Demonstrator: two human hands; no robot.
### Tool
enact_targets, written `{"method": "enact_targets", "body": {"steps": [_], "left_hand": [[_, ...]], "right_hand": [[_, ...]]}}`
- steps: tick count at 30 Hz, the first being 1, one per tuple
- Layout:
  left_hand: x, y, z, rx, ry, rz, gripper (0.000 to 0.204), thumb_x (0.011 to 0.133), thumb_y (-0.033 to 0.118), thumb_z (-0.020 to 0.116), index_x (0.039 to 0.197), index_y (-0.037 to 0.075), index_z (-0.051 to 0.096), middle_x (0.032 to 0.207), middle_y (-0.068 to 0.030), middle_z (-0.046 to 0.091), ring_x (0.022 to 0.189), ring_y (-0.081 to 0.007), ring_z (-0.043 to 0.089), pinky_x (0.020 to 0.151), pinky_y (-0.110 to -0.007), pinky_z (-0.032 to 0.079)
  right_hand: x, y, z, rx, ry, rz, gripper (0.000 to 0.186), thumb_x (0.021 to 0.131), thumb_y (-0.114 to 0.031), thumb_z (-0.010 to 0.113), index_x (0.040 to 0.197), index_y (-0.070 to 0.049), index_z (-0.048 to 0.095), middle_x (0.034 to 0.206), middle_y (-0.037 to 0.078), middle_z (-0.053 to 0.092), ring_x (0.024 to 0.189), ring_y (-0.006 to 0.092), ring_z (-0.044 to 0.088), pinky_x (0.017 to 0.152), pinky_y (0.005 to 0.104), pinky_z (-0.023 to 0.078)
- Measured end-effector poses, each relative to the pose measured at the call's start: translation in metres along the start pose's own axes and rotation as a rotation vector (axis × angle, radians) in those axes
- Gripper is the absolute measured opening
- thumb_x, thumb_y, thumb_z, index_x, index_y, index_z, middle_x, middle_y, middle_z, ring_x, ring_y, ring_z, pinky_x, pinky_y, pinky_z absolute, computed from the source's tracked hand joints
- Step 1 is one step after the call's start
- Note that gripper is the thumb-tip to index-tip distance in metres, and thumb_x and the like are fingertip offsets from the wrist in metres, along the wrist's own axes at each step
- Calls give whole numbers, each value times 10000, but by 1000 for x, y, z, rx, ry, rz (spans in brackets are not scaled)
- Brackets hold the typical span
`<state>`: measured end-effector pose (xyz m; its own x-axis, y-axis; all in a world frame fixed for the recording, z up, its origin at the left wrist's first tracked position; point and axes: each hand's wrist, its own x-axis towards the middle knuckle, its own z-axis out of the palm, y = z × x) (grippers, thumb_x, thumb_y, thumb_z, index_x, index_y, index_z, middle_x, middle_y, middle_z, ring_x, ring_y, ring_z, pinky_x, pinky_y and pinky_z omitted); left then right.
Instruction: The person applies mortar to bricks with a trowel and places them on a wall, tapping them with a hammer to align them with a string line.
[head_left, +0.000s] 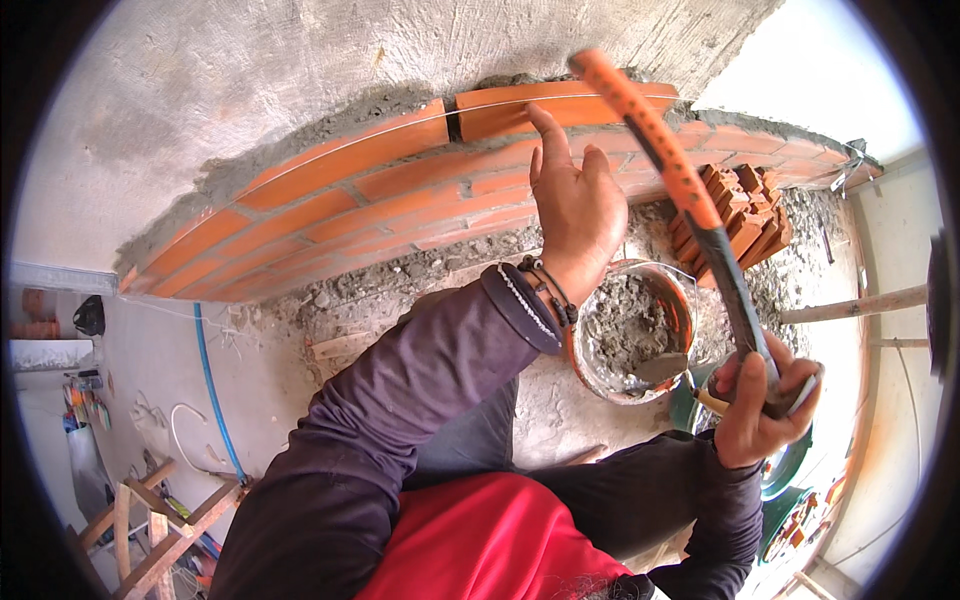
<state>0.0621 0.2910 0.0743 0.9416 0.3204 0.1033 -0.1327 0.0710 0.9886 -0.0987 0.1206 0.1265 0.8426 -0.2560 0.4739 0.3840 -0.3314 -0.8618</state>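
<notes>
My left hand [580, 205] reaches up to the brick wall [410, 205]. Its index finger is stretched out at the face of an orange brick [490, 112] in the top course, the other fingers loosely bent; nothing is held. A thin white string [385, 128] runs along that course. In my right hand [757, 405] is a hammer [690, 190], gripped around its metal head. The orange and black handle points upward, its butt end near the top of that brick; whether they touch I cannot tell. Below the wall stands a bucket [585, 350] of grey mortar [630, 315] with a trowel [662, 368] in it.
A pile of orange bricks [735, 220] lies right of the bucket by the wall. Green containers [785, 465] stand beside my right forearm. A wooden pole [860, 303] juts in from the right. On the left are a blue hose [207, 370] and a wooden frame [160, 560].
</notes>
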Motion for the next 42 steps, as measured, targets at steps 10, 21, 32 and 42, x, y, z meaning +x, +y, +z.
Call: {"method": "enact_targets", "body": {"steps": [10,21,32,42], "left_hand": [[1,-1,2,9,12,3,731,987,169,402,1558,-52,2,1517,-358,285,1423,-500,238,1197,-478,189],[1,8,-7,-146,-58,-132,741,987,111,403,1564,-10,-47,1602,-235,116,1483,-313,165,1192,-350,185],[2,2,-2,-56,25,13,734,958,97,469,1532,-118,66,1424,-385,394,1320,-441,431,1135,-410,305],[-2,26,-7,-129,-88,-140,743,1010,98,404,1560,-5,-84,1648,-189,60,1500,-267,130,1207,-341,145]], "right_hand": [[9,-11,8,-36,-4,-46,289,950,-11,625,942,-44,339,1009,305,650,600,158,593,512,275,498],[4,-10,4,-104,-5,37,295,952,-26,631,933,-56,338,1008,302,658,613,163,607,523,272,504],[1,-6,-3,-106,84,22,260,939,8,631,1002,-22,380,995,286,655,584,158,588,500,262,491],[2,0,-1,-195,-12,-54,310,924,-9,671,1034,5,381,975,268,669,604,178,611,525,287,514]]}}
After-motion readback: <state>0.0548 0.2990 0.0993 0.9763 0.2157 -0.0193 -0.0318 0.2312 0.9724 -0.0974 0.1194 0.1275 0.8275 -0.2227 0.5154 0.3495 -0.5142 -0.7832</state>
